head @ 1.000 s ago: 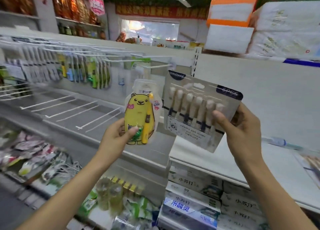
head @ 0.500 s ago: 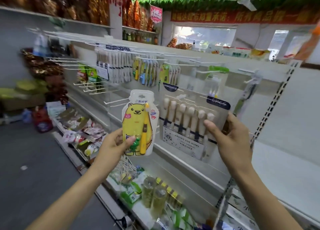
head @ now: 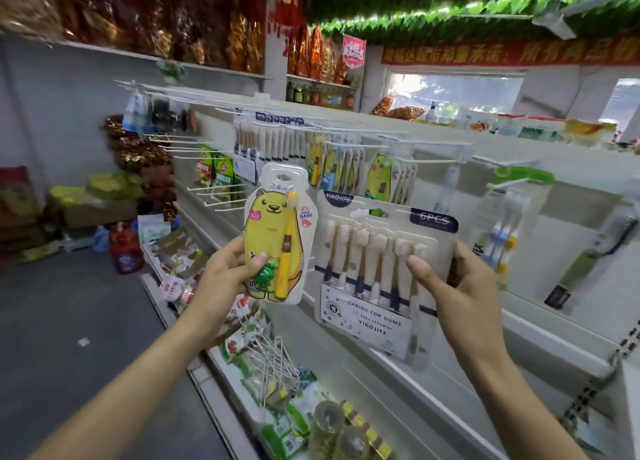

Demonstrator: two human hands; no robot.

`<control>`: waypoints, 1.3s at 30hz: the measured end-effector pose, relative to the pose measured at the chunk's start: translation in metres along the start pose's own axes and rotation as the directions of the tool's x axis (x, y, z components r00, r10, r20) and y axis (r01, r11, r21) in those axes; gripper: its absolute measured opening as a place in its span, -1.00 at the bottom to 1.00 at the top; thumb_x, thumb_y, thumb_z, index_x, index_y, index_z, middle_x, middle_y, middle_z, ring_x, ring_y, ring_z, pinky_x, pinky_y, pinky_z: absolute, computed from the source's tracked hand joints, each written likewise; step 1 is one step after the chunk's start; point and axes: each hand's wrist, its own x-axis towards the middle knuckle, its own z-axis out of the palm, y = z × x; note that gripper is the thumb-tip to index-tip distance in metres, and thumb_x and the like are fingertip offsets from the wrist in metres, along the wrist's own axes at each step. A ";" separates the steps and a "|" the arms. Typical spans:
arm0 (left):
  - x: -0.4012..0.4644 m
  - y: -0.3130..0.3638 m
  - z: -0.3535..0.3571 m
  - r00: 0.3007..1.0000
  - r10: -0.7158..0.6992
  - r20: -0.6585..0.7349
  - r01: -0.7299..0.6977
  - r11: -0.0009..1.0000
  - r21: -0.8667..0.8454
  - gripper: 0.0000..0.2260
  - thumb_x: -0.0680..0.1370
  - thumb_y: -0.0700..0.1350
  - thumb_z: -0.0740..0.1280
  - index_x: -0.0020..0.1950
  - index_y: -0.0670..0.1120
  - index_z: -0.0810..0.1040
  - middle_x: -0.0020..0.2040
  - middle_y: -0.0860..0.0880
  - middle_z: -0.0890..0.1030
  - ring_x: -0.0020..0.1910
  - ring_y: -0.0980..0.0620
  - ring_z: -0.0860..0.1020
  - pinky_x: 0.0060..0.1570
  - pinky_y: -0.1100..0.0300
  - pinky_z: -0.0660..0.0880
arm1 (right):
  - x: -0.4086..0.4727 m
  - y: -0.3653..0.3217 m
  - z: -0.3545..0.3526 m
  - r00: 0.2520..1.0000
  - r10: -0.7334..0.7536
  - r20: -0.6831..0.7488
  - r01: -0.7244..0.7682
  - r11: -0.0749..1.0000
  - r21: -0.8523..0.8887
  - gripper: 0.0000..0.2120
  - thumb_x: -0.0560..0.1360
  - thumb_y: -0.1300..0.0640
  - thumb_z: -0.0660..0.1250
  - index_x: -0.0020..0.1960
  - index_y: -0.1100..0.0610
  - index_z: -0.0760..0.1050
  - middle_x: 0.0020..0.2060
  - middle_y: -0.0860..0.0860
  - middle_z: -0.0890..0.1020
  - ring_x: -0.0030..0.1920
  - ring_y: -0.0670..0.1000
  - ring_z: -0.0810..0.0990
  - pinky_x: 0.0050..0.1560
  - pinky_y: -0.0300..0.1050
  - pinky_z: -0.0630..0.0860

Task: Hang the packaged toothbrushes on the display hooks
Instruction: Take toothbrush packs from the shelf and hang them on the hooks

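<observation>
White rack (head: 433,324): we face a metal shop rack that runs from lower left to upper right, with rows of thin hooks (head: 221,203) sticking out toward us.
Hung stock (head: 332,161): toothbrush packs already hang on the upper hooks, in a row behind what we hold; further right hang more single brushes (head: 502,237), blurred.
Lower shelf (head: 277,383): we see loose packets and some bottles lying below the hooks; labels are too blurred to read.
Six-pack (head: 377,279): we hold this flat clear pack, marked YIKOJIFE and 6PCS, upright and slightly tilted in front of the rack, not on any hook. Six pale-headed brushes stand side by side in it.
Bear pack (head: 277,237): we hold this yellow bear-shaped card with one yellow brush just left of the six-pack, upright, its hang hole at the top, free of the hooks.
Right hand (head: 457,286): it grips the six-pack's right edge, thumb across the front, fingers behind.
Left hand (head: 225,272): it pinches the bear pack's lower left part, thumb on the front, fingers behind.
</observation>
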 end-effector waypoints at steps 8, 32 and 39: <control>0.074 -0.026 -0.017 0.997 0.015 -0.077 -0.014 1.000 0.008 -0.76 0.64 -0.19 0.25 0.27 -0.02 0.57 0.12 -0.06 0.71 0.08 -0.15 0.67 0.03 -0.08 0.60 | 0.043 0.034 0.038 1.000 -0.023 0.002 0.023 0.998 0.060 -0.82 0.43 0.00 0.41 0.03 -0.09 0.61 -0.06 -0.14 0.73 -0.04 -0.10 0.71 -0.06 -0.15 0.65; 0.271 -0.072 -0.109 0.957 0.149 0.247 -0.114 0.982 -0.151 -0.74 0.59 -0.23 0.27 0.26 -0.03 0.54 0.08 0.05 0.72 0.08 0.07 0.67 0.02 0.21 0.61 | 0.101 0.062 0.190 0.955 0.144 -0.259 -0.108 0.983 0.148 -0.70 0.36 0.25 0.38 0.04 0.04 0.70 -0.02 0.06 0.75 0.00 0.03 0.72 -0.02 -0.22 0.63; 0.306 -0.073 -0.125 0.925 0.155 0.348 -0.082 0.973 -0.215 -0.74 0.62 -0.26 0.25 0.21 0.03 0.54 0.05 0.08 0.72 0.04 0.10 0.68 -0.03 0.20 0.63 | 0.090 0.047 0.230 0.915 0.179 -0.360 -0.136 0.981 0.141 -0.67 0.36 0.28 0.36 0.04 0.02 0.70 -0.01 0.05 0.75 -0.03 -0.02 0.72 -0.07 -0.28 0.61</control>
